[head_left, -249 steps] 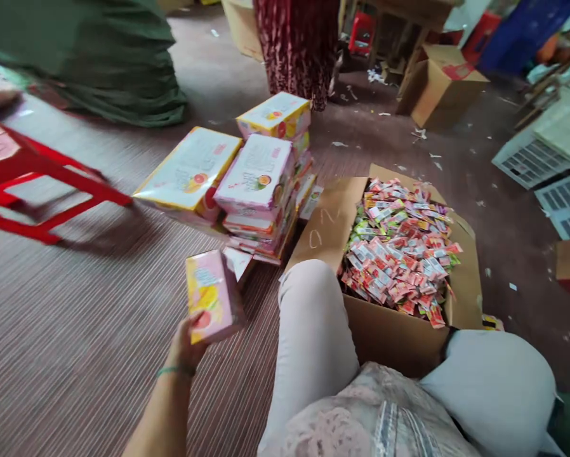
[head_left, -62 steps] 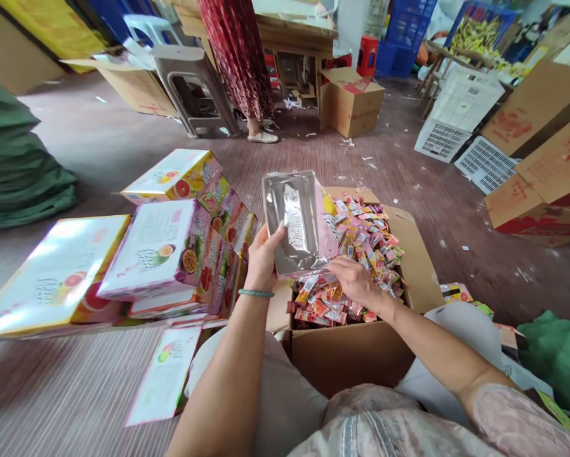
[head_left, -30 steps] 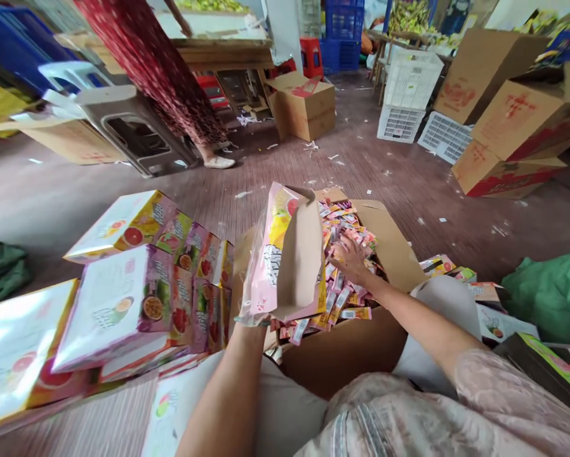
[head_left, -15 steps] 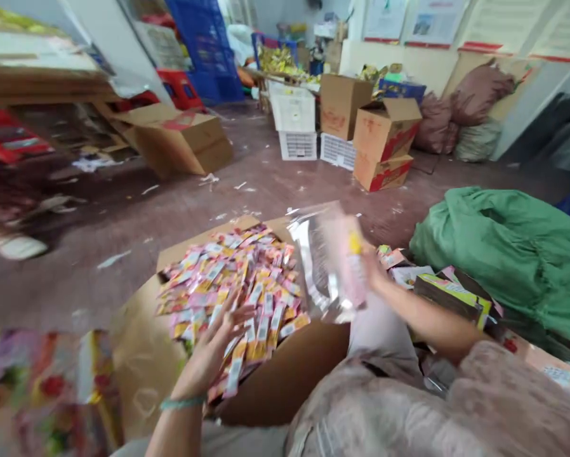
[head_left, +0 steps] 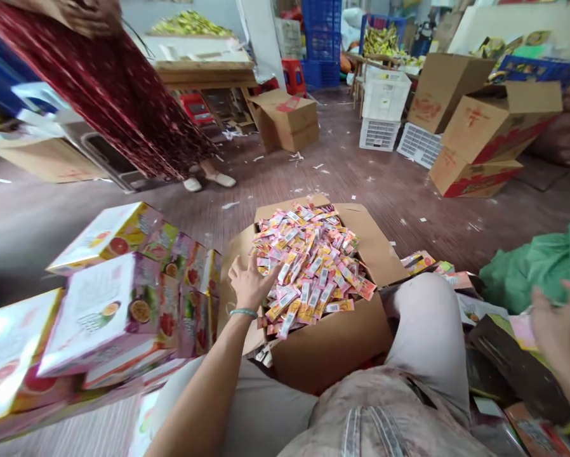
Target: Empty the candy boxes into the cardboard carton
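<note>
Two hands are showing: the left hand point(head_left: 249, 282) is spreading its fingers at the left edge of one open carton point(head_left: 332, 343), where sachets point(head_left: 308, 254), too many to count, are heaping up; the right hand point(head_left: 558, 324) is hovering far right with fingers apart. Three white crates point(head_left: 384, 95) are standing beyond, beside three brown cartons point(head_left: 475, 127). Blur is hiding whether the right hand is touching anything, and upper sachets are covering lower ones.
</note>
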`<action>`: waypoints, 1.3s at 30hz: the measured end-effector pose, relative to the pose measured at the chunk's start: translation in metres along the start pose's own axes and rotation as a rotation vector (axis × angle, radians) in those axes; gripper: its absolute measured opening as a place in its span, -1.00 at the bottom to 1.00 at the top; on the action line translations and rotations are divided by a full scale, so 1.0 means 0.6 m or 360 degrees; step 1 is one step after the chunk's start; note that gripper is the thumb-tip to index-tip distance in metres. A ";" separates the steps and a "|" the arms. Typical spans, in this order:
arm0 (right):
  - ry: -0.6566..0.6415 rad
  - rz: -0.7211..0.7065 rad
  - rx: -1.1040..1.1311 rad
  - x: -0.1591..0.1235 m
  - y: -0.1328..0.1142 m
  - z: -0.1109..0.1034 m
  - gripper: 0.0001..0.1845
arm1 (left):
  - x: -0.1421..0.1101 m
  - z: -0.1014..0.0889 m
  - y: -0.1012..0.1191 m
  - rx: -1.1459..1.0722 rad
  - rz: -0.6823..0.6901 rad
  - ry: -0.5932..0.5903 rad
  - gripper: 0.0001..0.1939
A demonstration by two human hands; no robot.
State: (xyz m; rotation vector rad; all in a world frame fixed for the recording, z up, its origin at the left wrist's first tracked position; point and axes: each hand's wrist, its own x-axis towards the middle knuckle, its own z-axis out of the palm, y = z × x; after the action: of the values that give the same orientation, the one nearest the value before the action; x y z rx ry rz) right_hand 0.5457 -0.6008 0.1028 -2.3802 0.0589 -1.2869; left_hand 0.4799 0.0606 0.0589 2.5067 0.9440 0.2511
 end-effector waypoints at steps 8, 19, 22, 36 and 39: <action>-0.1292 -0.1322 0.0545 -0.049 -0.578 0.406 -0.47 | 0.105 0.077 0.027 0.0438 0.0292 -0.0216 0.11; -0.2170 -0.1361 0.0285 -0.183 -0.842 0.783 -0.28 | 0.244 0.171 -0.031 0.0397 0.0113 -0.0564 -0.02; -0.2208 -0.1237 0.0246 -0.191 -0.811 0.803 -0.30 | 0.256 0.198 -0.033 0.0364 0.0099 -0.0620 -0.02; -0.2373 -0.1235 0.0088 -0.217 -0.775 0.846 -0.36 | 0.275 0.243 -0.036 0.0226 -0.0052 -0.0795 -0.02; -0.2547 -0.1178 0.0067 -0.181 -0.791 0.830 -0.29 | 0.281 0.204 -0.017 0.0294 -0.0071 -0.0853 -0.01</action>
State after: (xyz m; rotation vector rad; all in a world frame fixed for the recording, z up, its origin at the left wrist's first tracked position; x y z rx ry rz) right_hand 0.8075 0.0299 -0.0345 -2.7154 -1.3184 0.7334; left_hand 0.6396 0.1368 -0.0518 2.5068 0.8200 -0.5212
